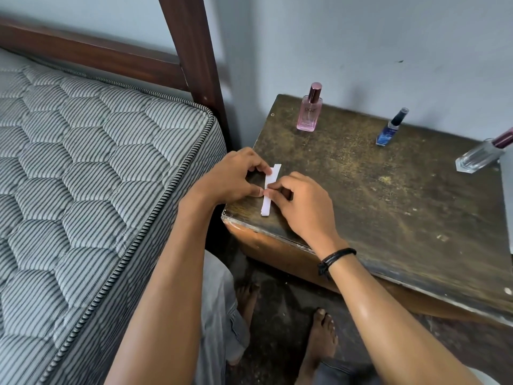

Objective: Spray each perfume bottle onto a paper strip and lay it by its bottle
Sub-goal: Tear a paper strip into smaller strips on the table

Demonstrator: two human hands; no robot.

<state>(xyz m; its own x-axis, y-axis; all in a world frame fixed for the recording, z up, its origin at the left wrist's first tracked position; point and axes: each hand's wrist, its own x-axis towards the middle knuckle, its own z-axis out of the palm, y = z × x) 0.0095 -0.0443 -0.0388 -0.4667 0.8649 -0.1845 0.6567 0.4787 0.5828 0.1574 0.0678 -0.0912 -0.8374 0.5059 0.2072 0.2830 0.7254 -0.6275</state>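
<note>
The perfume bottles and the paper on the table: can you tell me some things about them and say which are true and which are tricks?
1. Three bottles stand on the table. True: a pink bottle, a blue bottle and a clear bottle.
2. The pink bottle has no cap on. False: its rosy cap is on top.
3. Both hands touch the paper strips. True: the left hand and the right hand pinch them near the table's front corner.
4. A strip already lies beside the blue bottle. False: no paper lies by any bottle.
5. The right hand is holding the clear bottle. False: that bottle stands alone at the far right.
</note>
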